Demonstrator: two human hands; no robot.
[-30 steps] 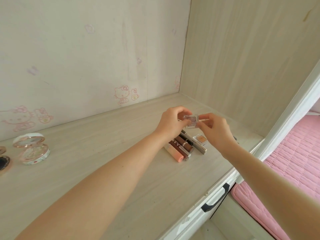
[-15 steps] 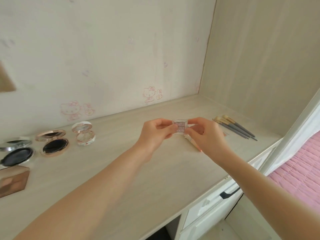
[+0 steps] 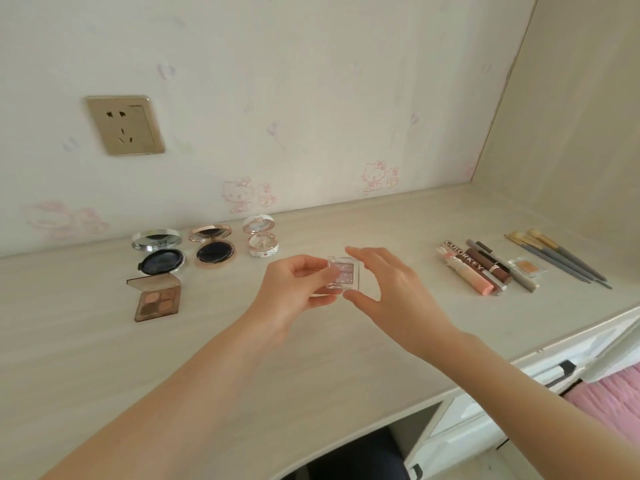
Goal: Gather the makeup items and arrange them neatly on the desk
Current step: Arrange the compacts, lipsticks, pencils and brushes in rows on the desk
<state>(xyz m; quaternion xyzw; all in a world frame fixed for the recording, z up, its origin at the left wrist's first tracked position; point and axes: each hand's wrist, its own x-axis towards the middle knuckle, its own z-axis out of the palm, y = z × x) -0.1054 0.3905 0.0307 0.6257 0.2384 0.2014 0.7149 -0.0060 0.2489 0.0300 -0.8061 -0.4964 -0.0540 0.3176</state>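
A pale wood-grain desk (image 3: 104, 358) runs from left to right, with a wall (image 3: 311, 98) behind it carrying faint pink cartoon cat stickers. White drawers (image 3: 554, 372) sit under the near right edge of the desk, with pink bedding (image 3: 609, 403) beyond them.

Two bare forearms reach in from the near side. The left hand (image 3: 291, 292) has its thumb and curled fingers pinched on the left edge of a small clear eyeshadow case (image 3: 344, 273). The right hand (image 3: 391, 292) is spread wide, with the forefinger at the case's far edge and the thumb at its near right corner. Whether it actually grips cannot be told.

A gold socket (image 3: 125, 125) is set in the wall at far left.

At far right, grey-handled brushes (image 3: 561, 259) lie side by side, with bristles at the far left and handles pointing near right. Beside them, lip tubes (image 3: 471, 271) and pencils lie along the same slant.

At left, a brown palette (image 3: 156, 297) lies open, lid raised at its far side, with four brown and peach pans inside. Behind it stand three open round compacts. The silver compact (image 3: 159, 252) and the gold compact (image 3: 213, 251) each hold a dark pad, and the white compact (image 3: 261, 241) holds something pale.

A small orange pan (image 3: 528, 266) lies between the pencils and the brushes.

The case is held above the middle of the desk, between the compacts and the tubes. Its pink face is up, and it is nearly square, with no clear long axis.
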